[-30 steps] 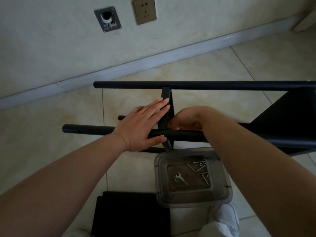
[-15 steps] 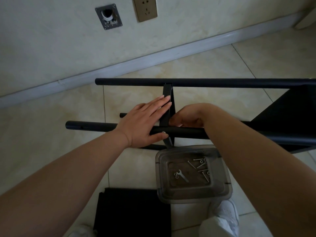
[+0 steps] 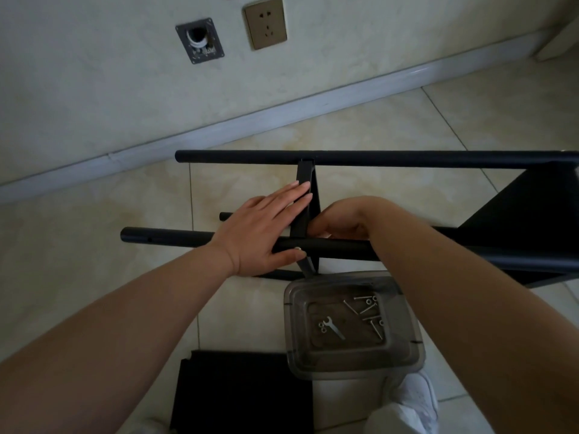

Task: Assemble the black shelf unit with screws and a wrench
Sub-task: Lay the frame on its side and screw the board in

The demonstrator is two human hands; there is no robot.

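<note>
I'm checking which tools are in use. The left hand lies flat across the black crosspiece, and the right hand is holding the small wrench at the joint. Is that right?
Not quite. The head view shows the wrench lying in the clear plastic tub beside the screws, not in the right hand. The left hand does lie flat across the crosspiece.

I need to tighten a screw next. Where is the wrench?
The wrench lies in the clear plastic tub on the floor, lower centre-right of the head view, left of the loose screws.

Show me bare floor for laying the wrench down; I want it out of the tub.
Bare tile lies left of the clear tub, between near pole and black panel. Crowded around both hands at the crossbar.
</note>
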